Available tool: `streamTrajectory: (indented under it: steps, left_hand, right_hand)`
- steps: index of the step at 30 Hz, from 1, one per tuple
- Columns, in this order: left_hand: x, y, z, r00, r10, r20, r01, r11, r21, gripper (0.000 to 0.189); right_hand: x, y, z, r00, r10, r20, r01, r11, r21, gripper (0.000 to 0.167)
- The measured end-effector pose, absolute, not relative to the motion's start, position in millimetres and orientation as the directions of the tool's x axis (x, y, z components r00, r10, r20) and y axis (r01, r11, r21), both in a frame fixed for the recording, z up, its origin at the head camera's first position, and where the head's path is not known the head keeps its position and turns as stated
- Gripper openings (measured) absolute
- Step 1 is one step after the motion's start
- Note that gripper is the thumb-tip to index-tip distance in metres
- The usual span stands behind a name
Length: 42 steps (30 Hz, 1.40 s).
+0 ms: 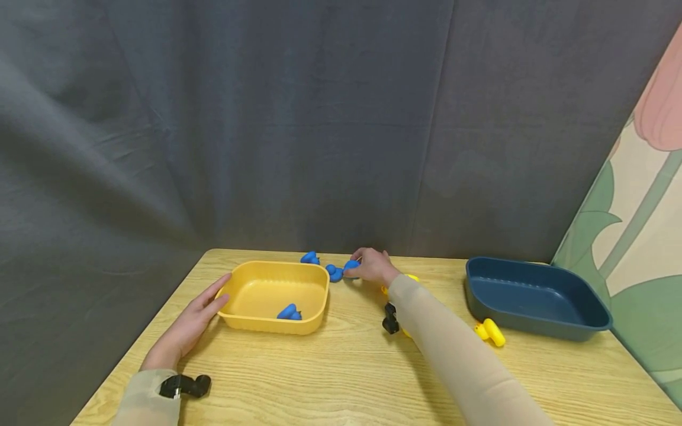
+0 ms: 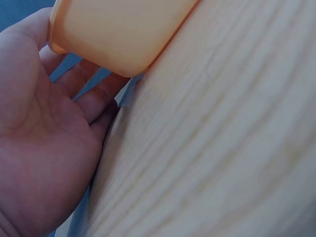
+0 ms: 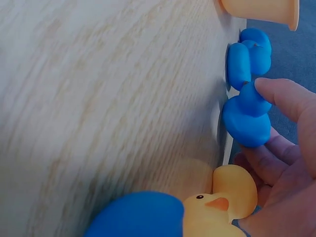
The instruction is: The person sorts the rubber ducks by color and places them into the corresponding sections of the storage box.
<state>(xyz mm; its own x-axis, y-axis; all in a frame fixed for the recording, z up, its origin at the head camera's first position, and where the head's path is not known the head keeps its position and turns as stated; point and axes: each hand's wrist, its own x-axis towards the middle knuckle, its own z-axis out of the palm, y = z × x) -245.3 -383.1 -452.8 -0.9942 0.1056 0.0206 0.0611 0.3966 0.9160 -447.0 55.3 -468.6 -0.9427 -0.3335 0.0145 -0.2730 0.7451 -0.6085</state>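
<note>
My left hand (image 1: 194, 319) rests at the left end of a yellow bin (image 1: 250, 324), its fingers nearly straight along the outside and its thumb at the rim. One blue rubber duck (image 1: 289, 312) lies inside the bin. At the table's back edge my right hand (image 1: 377, 267) pinches another blue rubber duck (image 3: 247, 126) between thumb and fingers. Just left of it sits a blue duck (image 1: 334, 273), with one more blue duck (image 1: 310, 258) behind the bin. Beneath the right hand, the right wrist view shows a yellow duck (image 3: 234, 185) and a large blue rounded shape (image 3: 138, 217).
A dark blue bin (image 1: 538, 325) stands on the right of the wooden table (image 1: 319, 378). A yellow duck (image 1: 490, 332) lies on its side before it. My right forearm partly hides other yellow ducks. A grey curtain (image 1: 330, 130) hangs behind the table.
</note>
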Motion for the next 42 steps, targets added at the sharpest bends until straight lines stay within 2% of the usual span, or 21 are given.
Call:
streamTrajectory:
  steps: [8,12,15,19,29,42]
  left_hand:
    - [-246.3,-383.6,-453.9,-0.994,0.109,0.023,0.065,0.395,0.916,0.069]
    - [-246.2,-384.4,-454.9,-0.994,0.106,0.018,0.058,0.395,0.917,0.069]
    - [-245.9,-384.6,-455.2,-0.995,0.103,0.014,0.054,0.396,0.917,0.07]
    - [-246.1,-384.9,-455.6,-0.995,0.102,0.014,0.054,0.397,0.916,0.07]
    - [-246.6,-385.6,-456.6,-0.994,0.104,0.018,0.059,0.399,0.915,0.07]
    - [-246.8,-385.0,-456.9,-0.995,0.103,0.017,0.057,0.399,0.915,0.07]
  right_hand:
    - [-446.6,60.1,-468.2,-0.946,-0.295,0.133,-0.311,0.716,-0.625,0.05]
    - [-420.5,54.3,-440.9,-0.945,-0.278,0.174,-0.324,0.71,-0.625,0.049]
    - [-395.0,47.7,-416.0,-0.948,-0.264,0.18,-0.317,0.712,-0.626,0.046]
    - [-378.7,40.8,-399.7,-0.948,-0.251,0.197,-0.318,0.707,-0.632,0.042]
    - [-366.0,25.9,-387.4,-0.94,-0.245,0.238,-0.341,0.653,-0.676,0.043]
    - [-339.1,4.1,-377.8,-0.942,-0.254,0.219,-0.329,0.57,-0.753,0.046]
